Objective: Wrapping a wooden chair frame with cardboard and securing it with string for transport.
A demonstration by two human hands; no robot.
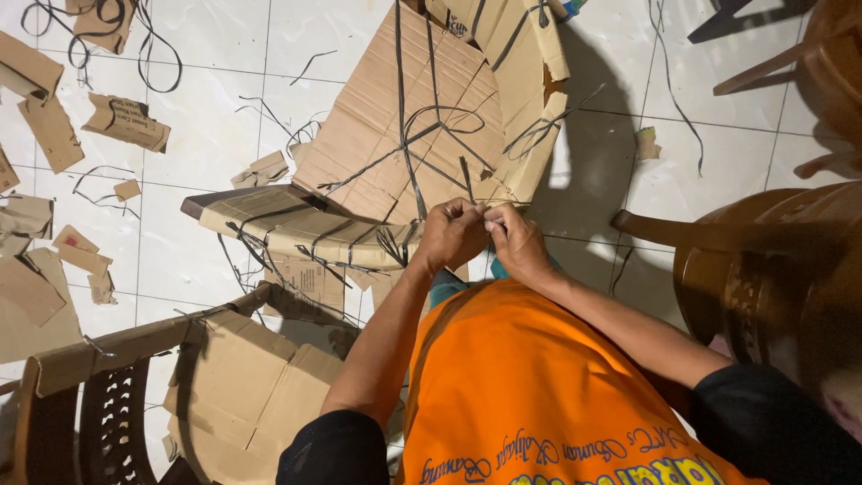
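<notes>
1. Cardboard-wrapped piece (422, 135): the largest thing in view, it stands on the white tile floor (206, 99) straight ahead of the person. Flat brown sheets cover its upright part and its rounded front edge. Dark straps (409, 135) cross the sheets in several directions, apparently to bind the cardboard in place.
2. Wooden furniture (763, 269): glossy brown, unwrapped, it stands at the right with a curved arm reaching toward the middle.
3. Second wrapped piece (135, 359): at lower left, a dark slatted frame partly covered in folded cardboard and tied with thin strap.
4. Orange shirt (521, 386): it fills the lower middle, and both forearms reach forward from it.
5. Left hand (452, 235) and right hand (518, 241): they touch each other at the front edge of the wrapped piece, just where the straps meet. Both are closed, with the fingertips pinched together on a strap end; the end itself is too thin to make out clearly. Held so close, the hands seem placed to keep the strap taut at that spot.
6. Cardboard scraps (126, 121): torn bits lie scattered over the floor at left, with loose coils of strap (135, 45) among them.
7. Containers: none is in view; nothing is boxed or binned.
</notes>
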